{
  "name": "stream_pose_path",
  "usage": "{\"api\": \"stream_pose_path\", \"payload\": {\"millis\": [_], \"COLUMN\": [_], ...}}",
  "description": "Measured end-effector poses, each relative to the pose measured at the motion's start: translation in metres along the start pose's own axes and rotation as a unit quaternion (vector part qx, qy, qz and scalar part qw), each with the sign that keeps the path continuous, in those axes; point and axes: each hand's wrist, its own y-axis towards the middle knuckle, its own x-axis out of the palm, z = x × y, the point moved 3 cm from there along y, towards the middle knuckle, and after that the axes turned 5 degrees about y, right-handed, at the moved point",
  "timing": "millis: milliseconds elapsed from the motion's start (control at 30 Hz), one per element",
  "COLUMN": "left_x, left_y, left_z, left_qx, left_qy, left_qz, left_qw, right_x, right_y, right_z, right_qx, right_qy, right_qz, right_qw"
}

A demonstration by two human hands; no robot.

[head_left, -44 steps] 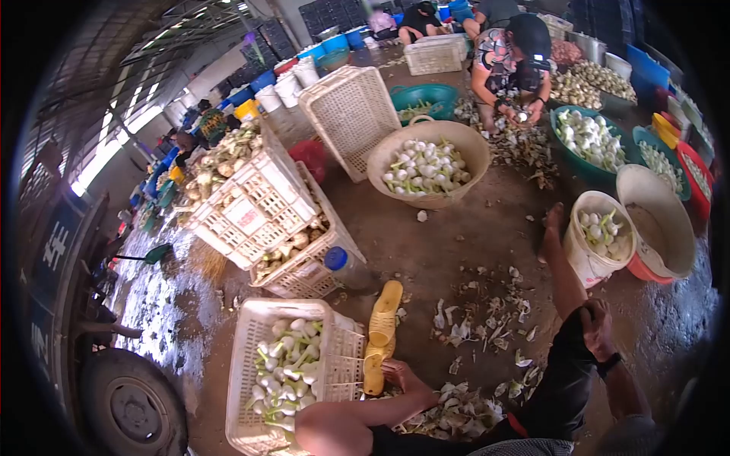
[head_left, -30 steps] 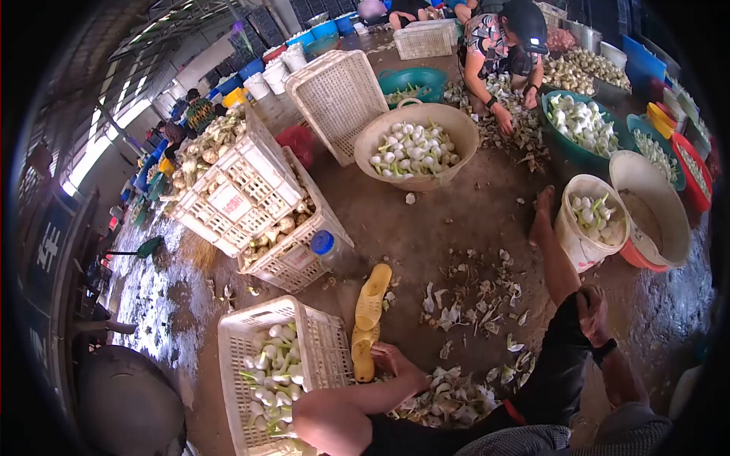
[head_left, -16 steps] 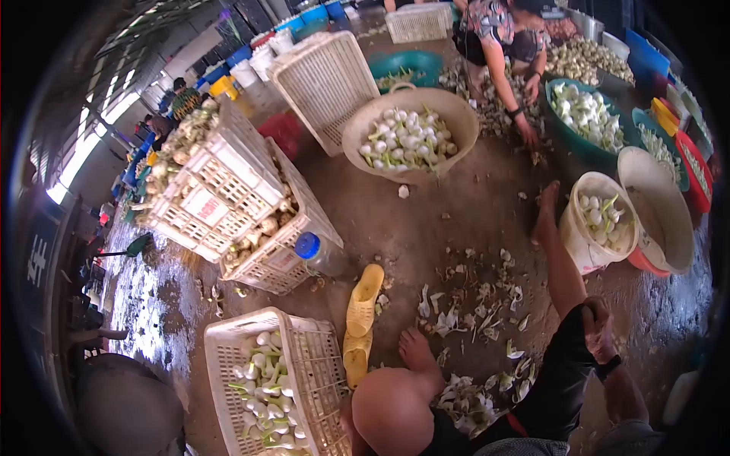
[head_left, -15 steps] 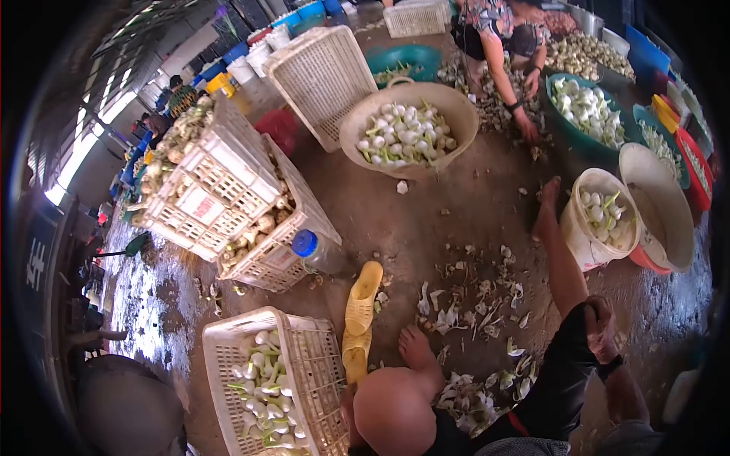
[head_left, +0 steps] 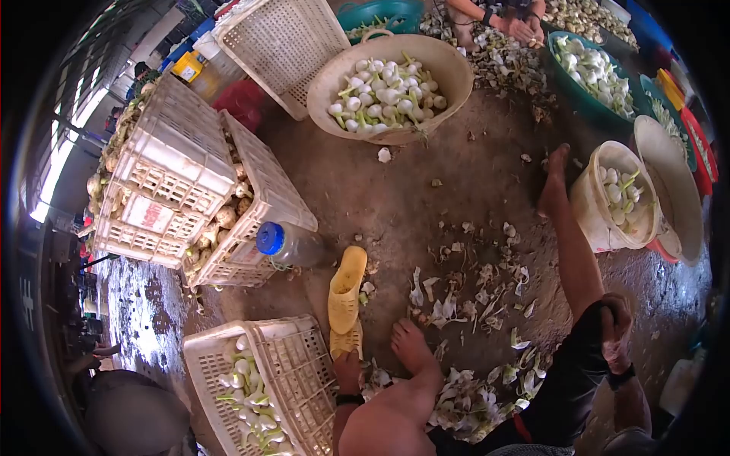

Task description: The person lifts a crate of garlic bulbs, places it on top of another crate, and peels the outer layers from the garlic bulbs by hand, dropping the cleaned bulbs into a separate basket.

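Beside the white crate, my left hand (head_left: 347, 370) is at the near end of a yellow slipper (head_left: 346, 340), its fingers curled at the edge and partly hidden. A second yellow slipper (head_left: 347, 289) lies just beyond, overlapping it. My right hand (head_left: 617, 334), with a dark band on the wrist, is closed on the hem of the black trouser leg (head_left: 566, 380) at my right knee. To the left of my left hand stands the white crate (head_left: 300, 357), holding trimmed white bulbs with green stems (head_left: 255, 406). Peeled skins (head_left: 464, 403) litter the floor between my legs.
Stacked crates (head_left: 171, 178) of untrimmed bulbs stand left, beside a blue-lidded bottle (head_left: 293, 243). A beige basin (head_left: 449, 99) of bulbs is ahead. On the right are a white bucket (head_left: 601, 205) and green tub (head_left: 559, 68). Another person's hands (head_left: 525, 30) work over a peel pile.
My view has tilted downward and shifted. My left hand, hidden behind my knee before, now shows at the slipper. My right hand stays at the knee. The other person's hands have come together.
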Motion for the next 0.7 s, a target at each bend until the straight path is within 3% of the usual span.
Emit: {"api": "stream_pose_path", "payload": {"millis": [200, 300, 400, 467, 500, 700], "left_x": [0.028, 0.058, 0.123, 0.171, 0.178, 0.179], "left_y": [-0.054, -0.076, -0.076, -0.063, -0.05, -0.051], "left_z": [0.01, 0.048, 0.093, 0.091, 0.07, 0.068], "left_qx": [0.083, 0.131, 0.175, 0.202, 0.204, 0.207], "left_qy": [0.192, 0.324, 0.442, 0.506, 0.521, 0.544], "left_qz": [0.093, 0.161, 0.185, 0.187, 0.183, 0.207], "left_qw": [0.973, 0.923, 0.86, 0.817, 0.809, 0.787], "right_x": [0.071, 0.077, 0.078, 0.08, 0.08, 0.089], "right_y": [0.105, 0.117, 0.122, 0.124, 0.125, 0.136], "right_z": [0.001, 0.0, 0.003, 0.004, 0.005, 0.011], "right_qx": [0.091, 0.11, 0.122, 0.128, 0.131, 0.149], "right_qy": [0.177, 0.203, 0.218, 0.229, 0.233, 0.262], "right_qz": [0.024, 0.03, 0.03, 0.029, 0.029, 0.032], "right_qw": [0.98, 0.973, 0.968, 0.965, 0.963, 0.953]}}
